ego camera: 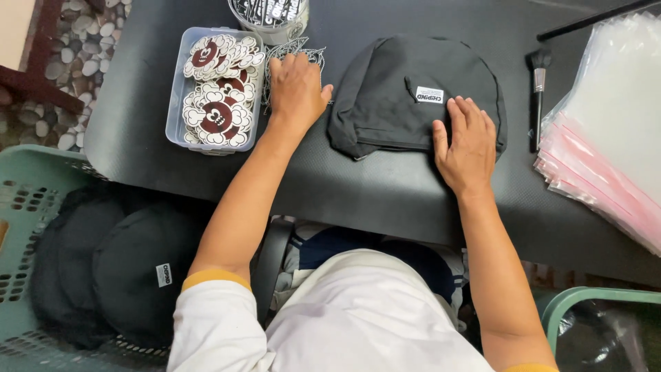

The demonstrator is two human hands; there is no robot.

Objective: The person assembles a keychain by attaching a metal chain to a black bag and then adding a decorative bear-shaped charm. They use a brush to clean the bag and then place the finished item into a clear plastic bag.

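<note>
Left hand point(296, 89): palm down, fingers loosely spread and released, tips resting on a tangle of thin metal ball chains point(303, 49) lying on the dark tabletop point(385, 186). Whether any chain is pinched under the fingers cannot be told.

Right hand point(468, 145): flat and open, fingers stretched out and grasping nothing, pressed onto the lower right part of a black fabric cap point(406, 96). The thumb lies on the fabric toward the cap's middle.

Black fabric cap: flat on the tabletop, between the two hands, rounded in outline, with a small white sewn label point(429, 95) just beyond the right fingertips.

Clear plastic tray point(176, 103): just outside the left fingers, on the little-finger side, filled with flower-edged round tags point(219, 114) in white and dark red.

Round clear container point(272, 17): beyond the left fingertips, at the far edge of the tabletop, holding small dark and white pieces.

Black-handled brush point(538, 96): past the right hand's outer side, lying lengthwise, bristles away from the person.

Stack of clear bags point(613, 131) with pink strip edges: farther out than the brush, well apart from the right fingers.

Green plastic basket point(27, 207): below the tabletop on the left-hand side, holding more black caps point(131, 275), one showing a white label.
</note>
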